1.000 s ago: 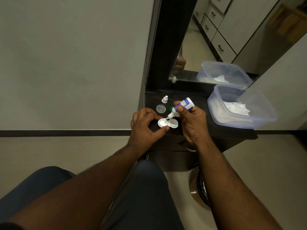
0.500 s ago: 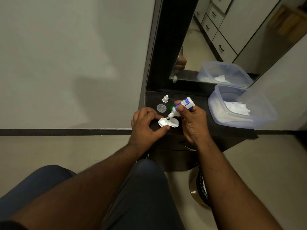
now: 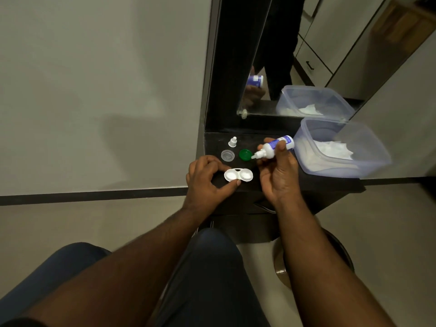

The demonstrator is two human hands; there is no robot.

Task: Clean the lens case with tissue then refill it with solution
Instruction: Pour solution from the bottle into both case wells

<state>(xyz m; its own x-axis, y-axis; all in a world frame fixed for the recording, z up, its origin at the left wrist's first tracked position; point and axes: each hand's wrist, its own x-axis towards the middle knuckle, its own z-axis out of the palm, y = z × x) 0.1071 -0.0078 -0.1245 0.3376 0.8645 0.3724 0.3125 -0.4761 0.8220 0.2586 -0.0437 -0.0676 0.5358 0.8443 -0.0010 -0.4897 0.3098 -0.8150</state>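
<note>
— How many pieces do you have laid out on the dark shelf (image 3: 330, 185)?

— You have one white lens case (image 3: 238, 175) with two round wells, both uncapped and facing up, sitting at the front edge of the shelf. Behind it lie three loose caps: one clear cap (image 3: 227, 155), one green cap (image 3: 245, 154) just beside it, and one small white nozzle cap (image 3: 232, 141) standing farther back. You have one solution bottle (image 3: 273, 147) and one clear plastic tub (image 3: 339, 147).

— What are your hands doing?

— Your left hand (image 3: 207, 180) pinches the case's left end, thumb at the front rim and fingers curled over the back. Your right hand (image 3: 278, 175) is wrapped around the bottle, which is tilted nearly flat, nozzle pointing left above the green cap and clear of the case.

— What is inside each container?

— The tub, at the right of the shelf, holds crumpled white tissue (image 3: 335, 149). The wells of the case look white; you cannot tell from here whether liquid sits in them. The bottle is opaque, so its level is hidden. The mirror (image 3: 283, 67) behind repeats the tub and the bottle.
</note>
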